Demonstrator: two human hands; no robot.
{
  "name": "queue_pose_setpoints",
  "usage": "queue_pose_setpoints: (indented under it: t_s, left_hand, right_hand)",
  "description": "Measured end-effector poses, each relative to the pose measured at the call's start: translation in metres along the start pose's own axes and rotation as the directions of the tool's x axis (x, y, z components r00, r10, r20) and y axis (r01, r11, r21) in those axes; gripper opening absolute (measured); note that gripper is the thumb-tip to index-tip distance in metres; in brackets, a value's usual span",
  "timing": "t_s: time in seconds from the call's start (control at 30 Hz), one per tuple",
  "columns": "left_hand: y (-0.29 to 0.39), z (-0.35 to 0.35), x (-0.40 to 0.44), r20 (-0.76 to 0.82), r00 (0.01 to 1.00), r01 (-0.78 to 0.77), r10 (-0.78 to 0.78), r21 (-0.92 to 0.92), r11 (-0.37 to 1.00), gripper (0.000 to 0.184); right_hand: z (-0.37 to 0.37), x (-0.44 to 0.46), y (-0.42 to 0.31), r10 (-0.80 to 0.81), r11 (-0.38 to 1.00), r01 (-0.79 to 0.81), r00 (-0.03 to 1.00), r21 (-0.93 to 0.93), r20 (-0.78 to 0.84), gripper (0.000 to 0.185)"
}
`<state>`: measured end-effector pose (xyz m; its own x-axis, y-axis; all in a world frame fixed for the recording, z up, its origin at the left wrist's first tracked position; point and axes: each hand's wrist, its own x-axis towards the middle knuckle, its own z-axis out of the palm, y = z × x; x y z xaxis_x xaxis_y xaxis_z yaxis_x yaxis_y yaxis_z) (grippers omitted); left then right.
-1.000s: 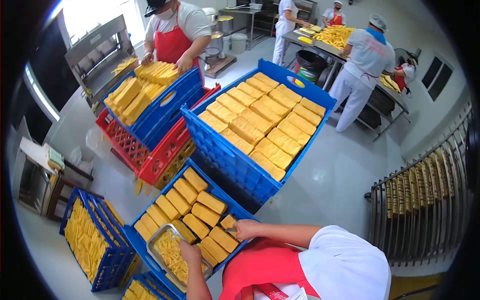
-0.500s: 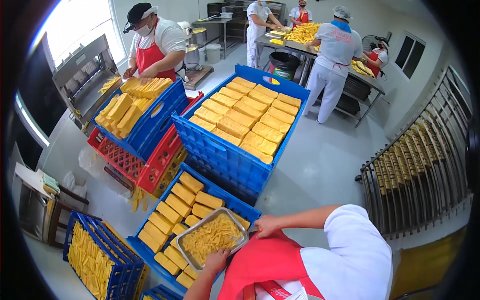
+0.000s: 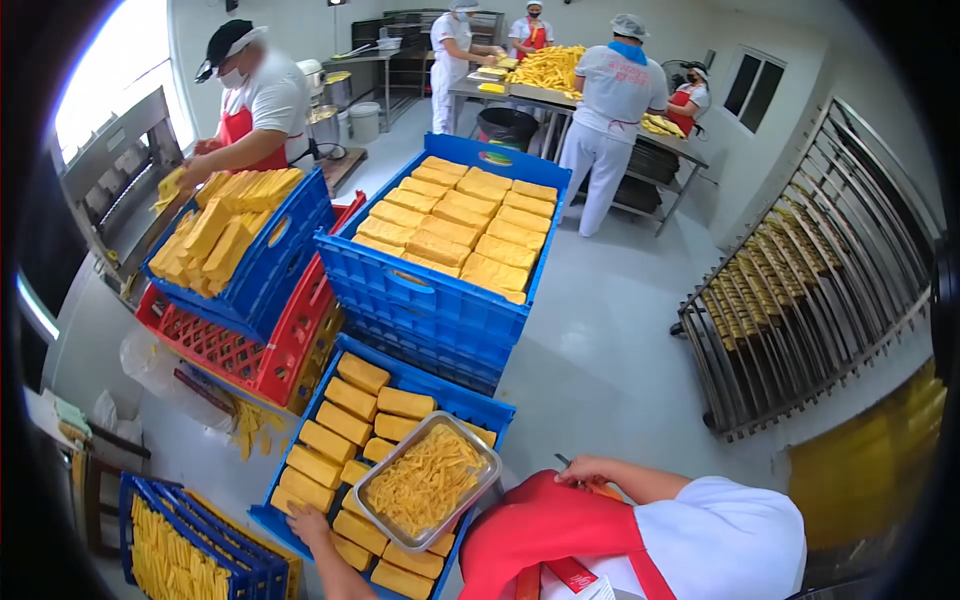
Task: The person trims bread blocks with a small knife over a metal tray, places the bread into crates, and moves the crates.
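The left hand (image 3: pixel 309 527), at lower left of the frame, lies against a golden-yellow rectangular loaf (image 3: pixel 306 487); whether its fingers grip or only touch, I cannot tell. The right hand (image 3: pixel 590 468), right of lower centre, is closed round a small dark-bladed knife (image 3: pixel 563 459). The step in hand looks like handling the loaf with the blade held clear; lifting it would call for the left fingers to wrap its sides. Between the 2 hands, a silver rectangular metal tray (image 3: pixel 488 478) of thin yellow strips (image 3: pixel 425 480) rests on more loaves in a low blue plastic crate (image 3: pixel 455 390), covering several. Above, at centre, stands a taller blue plastic crate stack (image 3: pixel 420 312). The knife's handle is mostly hidden; dark lens edges cut off the corners.
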<state>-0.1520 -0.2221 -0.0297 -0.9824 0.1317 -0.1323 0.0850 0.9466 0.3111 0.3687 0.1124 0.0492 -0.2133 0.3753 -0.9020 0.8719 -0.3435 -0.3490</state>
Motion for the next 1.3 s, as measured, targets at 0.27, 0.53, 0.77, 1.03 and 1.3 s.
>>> queue_pose_setpoints:
  t_s: [0.27, 0.53, 0.77, 1.03, 1.3]
  left_hand:
    - [-0.009, 0.015, 0.021, 0.067, 0.995, 0.084, -0.068, -0.288, 0.954, 0.072]
    - [-0.044, 0.034, 0.043, 0.201, 0.978, 0.199, -0.048, -0.860, 0.469, 0.078]
    - [0.033, -0.036, 0.002, -0.283, 0.890, 0.120, -0.357, -0.610, 0.783, 0.059]
    - [0.053, -0.003, -0.043, 0.439, 0.847, 0.520, 0.299, -0.801, -0.296, 0.081]
    - [0.187, -0.057, -0.212, 0.650, 0.683, 0.731, 0.334, -0.597, -0.331, 0.036]
  right_hand:
    - [-0.036, -0.026, 0.045, 0.168, 0.885, -0.103, 0.980, 0.454, -0.104, 0.028]
    - [-0.036, -0.030, 0.104, 0.281, 0.452, -0.121, 0.960, 0.884, -0.012, 0.027]
    - [-0.007, -0.025, 0.110, 0.119, 0.456, -0.121, 0.990, 0.882, 0.074, 0.031]
    - [-0.011, 0.010, 0.081, -0.015, 0.613, -0.235, 0.951, 0.755, 0.308, 0.028]
    - [-0.032, 0.019, 0.025, -0.126, 0.779, -0.013, 0.976, 0.626, 0.178, 0.032]
